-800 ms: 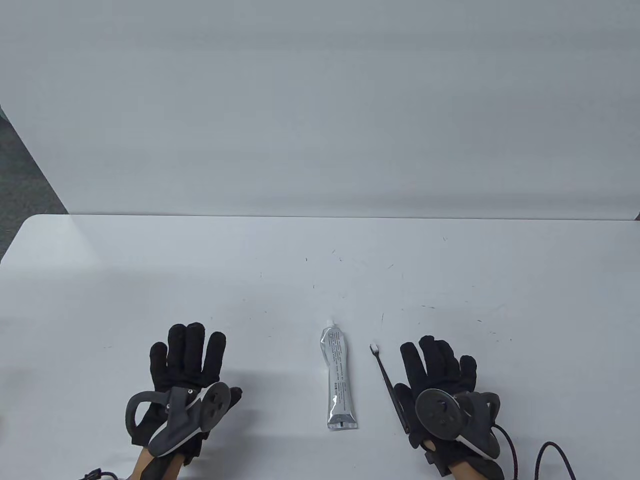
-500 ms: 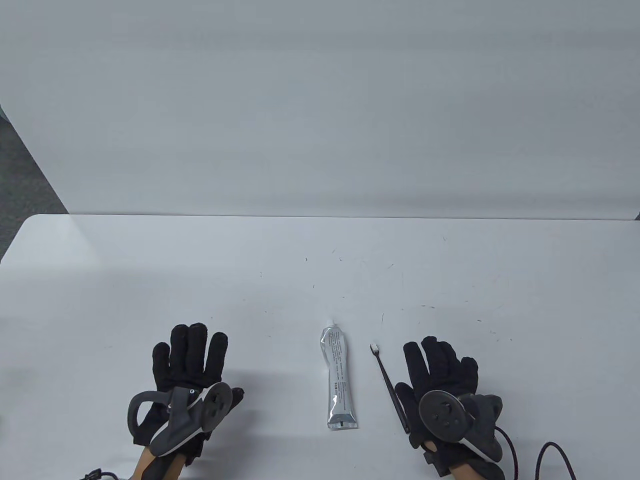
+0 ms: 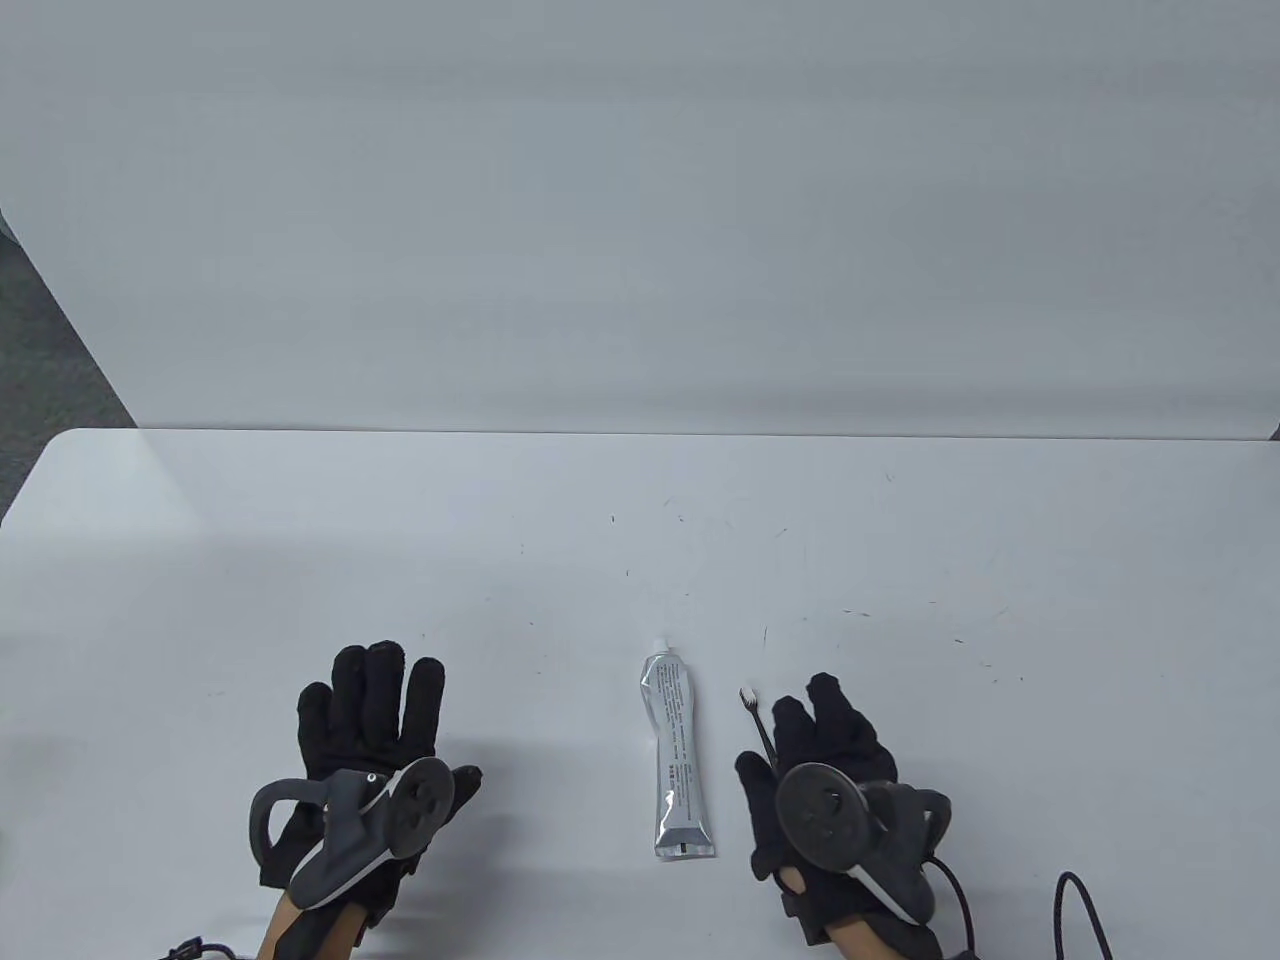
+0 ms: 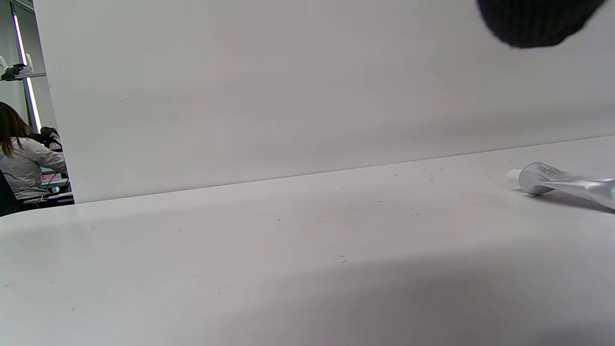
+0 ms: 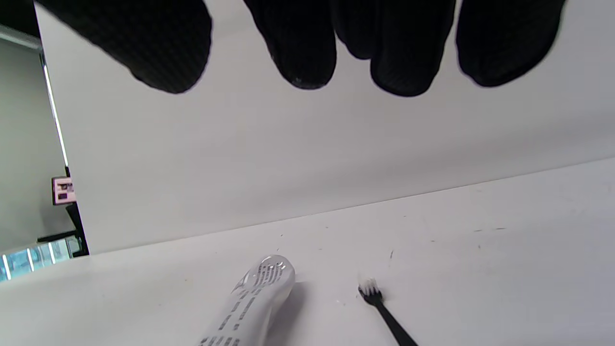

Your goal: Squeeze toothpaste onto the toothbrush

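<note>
**Both hands empty, toothbrush and tube untouched on the table**

Right hand (image 3: 815, 775), gloved in black with a round grey tracker on its back, hangs above the handle of the slim black toothbrush with white bristles (image 3: 752, 712), covering most of the handle from above. In the right wrist view its fingertips (image 5: 302, 53) dangle spread and apart, well clear of the white table (image 3: 600, 520), and grip nothing. Left hand (image 3: 365, 745) lies palm down and flat on the table with fingers extended and close together, well apart from the silver toothpaste tube with a white cap (image 3: 675, 755); it holds nothing either.

The tube lies flat between the two hands, cap pointing away from the person, with the toothbrush just beside it on the right, bristle end also pointing away.

Judging by this, the task has barely begun: nothing is picked up, the cap appears to be on, and no paste shows on the bristles. Lifting the brush, uncapping and squeezing all remain.
</note>
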Demonstrator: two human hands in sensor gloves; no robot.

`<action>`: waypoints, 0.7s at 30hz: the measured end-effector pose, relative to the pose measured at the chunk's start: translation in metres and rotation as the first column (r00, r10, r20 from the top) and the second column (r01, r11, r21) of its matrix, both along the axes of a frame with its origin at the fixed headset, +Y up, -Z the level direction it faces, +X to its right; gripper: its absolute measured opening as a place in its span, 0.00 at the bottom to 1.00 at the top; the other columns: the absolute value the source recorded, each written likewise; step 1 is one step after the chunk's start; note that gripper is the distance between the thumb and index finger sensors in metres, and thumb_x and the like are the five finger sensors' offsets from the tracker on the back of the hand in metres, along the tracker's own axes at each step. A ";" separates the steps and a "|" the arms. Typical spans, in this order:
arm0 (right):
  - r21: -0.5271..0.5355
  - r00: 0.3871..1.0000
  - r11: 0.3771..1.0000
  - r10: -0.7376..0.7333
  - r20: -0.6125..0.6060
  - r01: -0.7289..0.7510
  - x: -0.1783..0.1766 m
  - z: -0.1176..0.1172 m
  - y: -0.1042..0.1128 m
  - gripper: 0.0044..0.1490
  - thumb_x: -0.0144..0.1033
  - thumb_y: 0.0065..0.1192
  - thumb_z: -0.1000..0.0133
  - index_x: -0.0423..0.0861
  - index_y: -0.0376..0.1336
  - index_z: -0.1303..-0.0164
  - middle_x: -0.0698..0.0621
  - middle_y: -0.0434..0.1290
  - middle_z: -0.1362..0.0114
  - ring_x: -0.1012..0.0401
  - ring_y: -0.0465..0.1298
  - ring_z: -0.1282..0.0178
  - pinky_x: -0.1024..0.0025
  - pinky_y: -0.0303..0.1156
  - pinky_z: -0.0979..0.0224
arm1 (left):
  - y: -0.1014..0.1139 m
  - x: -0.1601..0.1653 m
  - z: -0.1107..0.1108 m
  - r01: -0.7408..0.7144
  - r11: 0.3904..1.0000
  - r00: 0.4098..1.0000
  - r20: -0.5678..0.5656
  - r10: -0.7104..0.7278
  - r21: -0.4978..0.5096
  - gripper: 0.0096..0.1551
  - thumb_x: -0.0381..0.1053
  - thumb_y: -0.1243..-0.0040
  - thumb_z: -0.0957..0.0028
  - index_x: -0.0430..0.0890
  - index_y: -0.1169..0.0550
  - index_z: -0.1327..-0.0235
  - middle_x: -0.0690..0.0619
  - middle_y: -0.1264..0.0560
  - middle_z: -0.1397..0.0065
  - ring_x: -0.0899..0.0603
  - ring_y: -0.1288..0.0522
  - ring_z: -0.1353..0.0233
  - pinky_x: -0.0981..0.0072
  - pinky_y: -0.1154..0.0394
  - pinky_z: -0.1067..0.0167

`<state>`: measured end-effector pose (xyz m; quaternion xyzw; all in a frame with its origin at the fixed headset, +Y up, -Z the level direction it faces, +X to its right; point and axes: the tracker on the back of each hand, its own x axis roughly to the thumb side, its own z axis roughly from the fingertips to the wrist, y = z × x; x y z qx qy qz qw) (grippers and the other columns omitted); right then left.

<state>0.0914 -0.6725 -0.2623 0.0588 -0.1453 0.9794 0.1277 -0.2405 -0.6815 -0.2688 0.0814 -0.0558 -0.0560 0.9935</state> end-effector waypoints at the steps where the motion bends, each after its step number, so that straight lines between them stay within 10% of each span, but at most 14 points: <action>1: -0.041 0.998 0.998 0.057 0.003 -0.057 -0.018 -0.006 -0.001 0.39 0.53 0.64 0.52 0.36 0.67 0.41 0.35 0.60 0.25 0.41 0.73 0.37 0.40 0.73 0.44 | 0.001 0.001 0.000 -0.005 1.000 1.000 0.005 0.005 -0.004 0.66 0.76 0.45 0.60 0.56 0.67 0.23 0.43 0.73 0.18 0.28 0.68 0.15 0.22 0.58 0.24; 10: -0.547 0.982 0.837 0.082 0.173 0.027 -0.075 -0.075 -0.045 0.45 0.49 0.63 0.50 0.29 0.58 0.34 0.33 0.56 0.26 0.45 0.75 0.43 0.47 0.75 0.49 | 0.000 0.004 0.003 -0.036 0.999 0.999 0.031 0.037 -0.025 0.66 0.76 0.45 0.59 0.55 0.67 0.23 0.42 0.73 0.18 0.28 0.66 0.15 0.23 0.57 0.24; 21: -0.645 0.879 0.741 0.420 0.224 -0.190 -0.101 -0.093 -0.077 0.39 0.50 0.61 0.48 0.30 0.64 0.42 0.33 0.58 0.27 0.45 0.75 0.43 0.49 0.76 0.49 | -0.002 0.004 0.002 -0.040 0.998 0.998 0.036 0.042 -0.040 0.65 0.75 0.45 0.58 0.55 0.66 0.23 0.42 0.73 0.18 0.28 0.65 0.15 0.23 0.56 0.24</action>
